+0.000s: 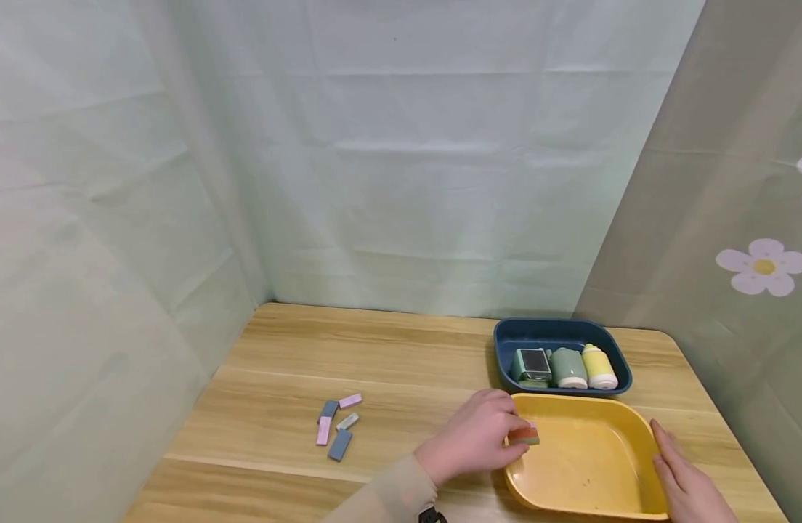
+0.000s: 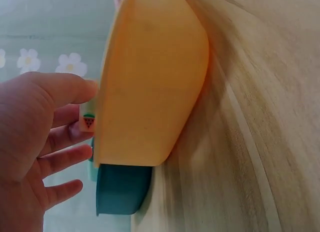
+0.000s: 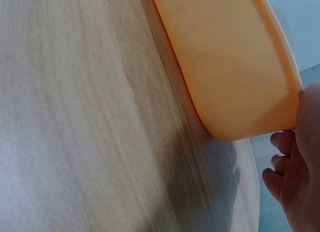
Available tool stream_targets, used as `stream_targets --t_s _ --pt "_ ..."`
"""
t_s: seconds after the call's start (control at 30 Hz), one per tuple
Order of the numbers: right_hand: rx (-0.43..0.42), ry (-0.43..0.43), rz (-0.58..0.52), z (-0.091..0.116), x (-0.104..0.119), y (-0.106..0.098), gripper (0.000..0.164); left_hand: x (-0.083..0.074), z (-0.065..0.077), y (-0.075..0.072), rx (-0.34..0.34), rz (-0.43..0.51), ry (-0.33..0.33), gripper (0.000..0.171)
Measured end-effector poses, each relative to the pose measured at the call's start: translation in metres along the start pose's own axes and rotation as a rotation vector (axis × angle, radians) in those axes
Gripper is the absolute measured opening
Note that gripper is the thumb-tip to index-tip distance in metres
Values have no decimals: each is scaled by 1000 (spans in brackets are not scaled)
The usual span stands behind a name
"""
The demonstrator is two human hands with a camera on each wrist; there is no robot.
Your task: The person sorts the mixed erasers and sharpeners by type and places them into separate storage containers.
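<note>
My left hand (image 1: 482,432) pinches a small block (image 1: 524,436), orange and green with a bit of pink above it, at the left rim of the yellow basin (image 1: 580,454). Seen from the left wrist, the block (image 2: 87,123) has a watermelon print and sits between thumb and fingers beside the basin's rim; its far part is hidden behind the basin. My right hand (image 1: 689,476) rests against the basin's right rim from outside, its fingers fairly straight in the head view. In the right wrist view, several fingertips (image 3: 281,159) show just past the basin's end.
Several small pink, grey-blue and pale blocks (image 1: 338,428) lie in a loose group on the wooden table (image 1: 277,370), left of the basin. Behind the basin stands a dark blue bin (image 1: 535,330) holding a green box-like item (image 1: 530,367), a green container (image 1: 568,369) and a yellow bottle (image 1: 598,367).
</note>
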State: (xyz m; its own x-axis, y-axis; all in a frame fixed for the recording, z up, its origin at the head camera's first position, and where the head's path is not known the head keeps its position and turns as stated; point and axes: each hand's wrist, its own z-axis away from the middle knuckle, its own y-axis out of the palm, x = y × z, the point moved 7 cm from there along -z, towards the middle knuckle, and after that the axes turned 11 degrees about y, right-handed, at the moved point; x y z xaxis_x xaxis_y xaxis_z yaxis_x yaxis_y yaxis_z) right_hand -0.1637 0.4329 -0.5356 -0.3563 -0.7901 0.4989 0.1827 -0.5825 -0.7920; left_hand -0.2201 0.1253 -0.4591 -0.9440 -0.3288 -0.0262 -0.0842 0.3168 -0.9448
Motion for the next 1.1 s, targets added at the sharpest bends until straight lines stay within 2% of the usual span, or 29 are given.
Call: stream_targets --t_s 0.1,0.2,0.27,0.37,0.53,0.7,0.8,0.97,1.1 --pt "-23 -36 -41 2 1 0 68 0 -7 7 37 -20 -19 19" --pt "-60 -73 -31 3 3 0 66 0 -12 10 56 -63 -37 15" --pt "-75 -79 -20 3 5 0 65 -1 -16 10 67 -108 -46 18" --pt "-64 -55 -19 2 7 1 66 -2 -20 12 95 -171 -64 21" --pt "-27 -5 -33 0 5 3 70 -7 -23 17 151 -247 -68 15" --pt "-19 -1 -40 0 3 3 71 -14 -28 22 176 -312 -48 9" --pt "-29 -17 -39 -1 3 3 70 -17 -31 24 182 -370 -47 12" --pt "-21 -10 -39 -1 4 3 71 -20 -35 25 206 -471 -76 16" --pt "1 12 -38 -1 3 4 74 -21 -37 25 230 -508 -108 13"
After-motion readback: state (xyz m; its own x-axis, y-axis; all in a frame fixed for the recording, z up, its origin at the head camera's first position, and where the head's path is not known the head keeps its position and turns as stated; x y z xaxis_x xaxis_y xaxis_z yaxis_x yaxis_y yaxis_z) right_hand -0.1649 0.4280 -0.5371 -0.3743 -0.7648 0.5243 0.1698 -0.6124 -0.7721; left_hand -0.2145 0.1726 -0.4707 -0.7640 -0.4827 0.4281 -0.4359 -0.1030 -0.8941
